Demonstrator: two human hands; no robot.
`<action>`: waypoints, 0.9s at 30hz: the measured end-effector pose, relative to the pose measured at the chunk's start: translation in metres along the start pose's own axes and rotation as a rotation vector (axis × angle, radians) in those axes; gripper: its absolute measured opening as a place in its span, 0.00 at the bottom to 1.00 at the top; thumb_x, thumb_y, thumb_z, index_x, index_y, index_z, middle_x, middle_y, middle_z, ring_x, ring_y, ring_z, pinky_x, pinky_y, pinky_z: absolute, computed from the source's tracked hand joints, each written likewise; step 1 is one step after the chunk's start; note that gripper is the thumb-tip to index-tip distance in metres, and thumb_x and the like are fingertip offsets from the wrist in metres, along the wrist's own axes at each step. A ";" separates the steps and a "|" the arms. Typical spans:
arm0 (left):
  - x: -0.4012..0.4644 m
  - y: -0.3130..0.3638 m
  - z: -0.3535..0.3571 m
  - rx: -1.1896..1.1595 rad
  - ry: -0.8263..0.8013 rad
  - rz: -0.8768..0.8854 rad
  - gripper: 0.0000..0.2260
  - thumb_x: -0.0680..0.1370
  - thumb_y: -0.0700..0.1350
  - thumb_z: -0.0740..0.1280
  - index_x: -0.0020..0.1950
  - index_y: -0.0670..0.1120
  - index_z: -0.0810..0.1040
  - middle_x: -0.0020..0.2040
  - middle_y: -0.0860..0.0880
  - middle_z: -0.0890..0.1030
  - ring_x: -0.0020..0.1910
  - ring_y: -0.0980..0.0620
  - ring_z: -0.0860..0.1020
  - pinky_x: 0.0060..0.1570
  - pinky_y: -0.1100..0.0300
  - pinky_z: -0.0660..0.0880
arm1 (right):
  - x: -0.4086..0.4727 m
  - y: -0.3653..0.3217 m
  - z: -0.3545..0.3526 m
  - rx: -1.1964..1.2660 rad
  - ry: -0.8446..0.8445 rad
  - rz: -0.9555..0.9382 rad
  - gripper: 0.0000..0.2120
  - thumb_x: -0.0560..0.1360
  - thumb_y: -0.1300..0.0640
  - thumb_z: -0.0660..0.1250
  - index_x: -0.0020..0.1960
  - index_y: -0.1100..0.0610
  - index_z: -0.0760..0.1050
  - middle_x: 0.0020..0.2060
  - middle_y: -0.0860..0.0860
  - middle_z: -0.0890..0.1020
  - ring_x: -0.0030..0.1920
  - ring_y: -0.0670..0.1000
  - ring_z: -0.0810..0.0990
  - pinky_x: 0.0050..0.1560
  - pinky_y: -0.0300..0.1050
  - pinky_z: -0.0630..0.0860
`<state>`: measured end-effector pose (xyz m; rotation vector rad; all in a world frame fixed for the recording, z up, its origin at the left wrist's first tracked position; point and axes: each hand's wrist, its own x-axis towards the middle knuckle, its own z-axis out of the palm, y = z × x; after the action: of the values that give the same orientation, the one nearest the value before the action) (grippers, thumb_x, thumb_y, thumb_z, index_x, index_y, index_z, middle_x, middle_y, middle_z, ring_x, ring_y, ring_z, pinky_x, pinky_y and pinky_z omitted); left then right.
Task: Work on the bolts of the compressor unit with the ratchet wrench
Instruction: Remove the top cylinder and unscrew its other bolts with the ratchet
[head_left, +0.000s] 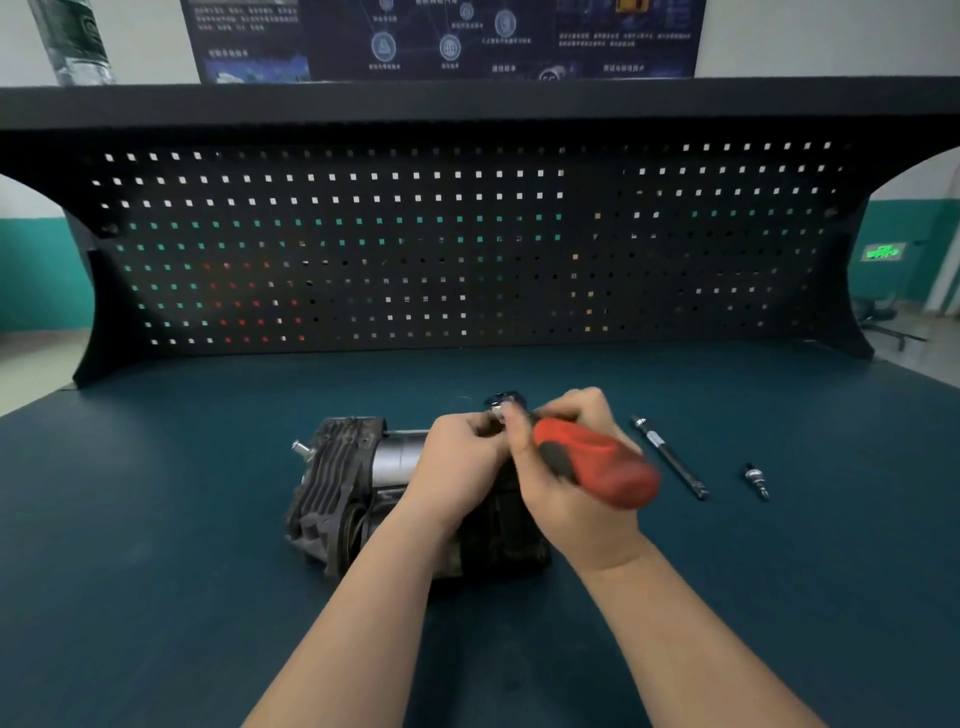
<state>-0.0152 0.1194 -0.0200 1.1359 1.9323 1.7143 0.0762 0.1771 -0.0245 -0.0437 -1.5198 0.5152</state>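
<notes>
The compressor unit (353, 483), dark finned metal with a silver cylinder, lies on its side in the middle of the bench. My right hand (566, 467) grips the red and black handle of the ratchet wrench (597, 467), whose chrome head sits just past the unit's top right end. My left hand (457, 462) rests over the unit, and its fingertips pinch a small silver socket or bolt at the wrench head (501, 408). The bolts under my hands are hidden. A silver stud (300, 448) sticks out of the unit's left end.
A long extension bar (670, 457) lies on the blue-green bench top (156, 519) right of my hands, with a short socket bit (757, 480) farther right. A black pegboard (467, 244) closes the back of the bench.
</notes>
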 end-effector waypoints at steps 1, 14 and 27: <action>-0.001 0.000 0.001 -0.016 -0.010 0.006 0.16 0.76 0.47 0.68 0.27 0.51 0.81 0.24 0.58 0.78 0.26 0.64 0.72 0.29 0.71 0.68 | 0.003 0.004 -0.003 -0.016 0.037 0.015 0.12 0.74 0.51 0.68 0.37 0.56 0.69 0.30 0.41 0.70 0.34 0.36 0.74 0.41 0.25 0.68; -0.003 -0.008 -0.001 -0.030 -0.039 0.067 0.03 0.74 0.48 0.71 0.41 0.53 0.84 0.40 0.56 0.85 0.41 0.62 0.80 0.51 0.59 0.76 | 0.028 0.054 -0.024 0.806 0.240 1.157 0.12 0.78 0.56 0.66 0.37 0.58 0.71 0.22 0.49 0.71 0.19 0.44 0.65 0.21 0.34 0.61; -0.002 -0.002 -0.001 0.012 -0.059 0.046 0.06 0.75 0.50 0.69 0.43 0.50 0.84 0.38 0.57 0.84 0.38 0.64 0.77 0.44 0.64 0.74 | 0.007 -0.010 0.001 0.017 0.094 0.293 0.15 0.75 0.50 0.62 0.34 0.48 0.60 0.25 0.43 0.66 0.28 0.40 0.69 0.34 0.32 0.66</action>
<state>-0.0154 0.1173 -0.0220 1.2299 1.8976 1.6747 0.0780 0.1701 -0.0149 -0.2774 -1.4240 0.7490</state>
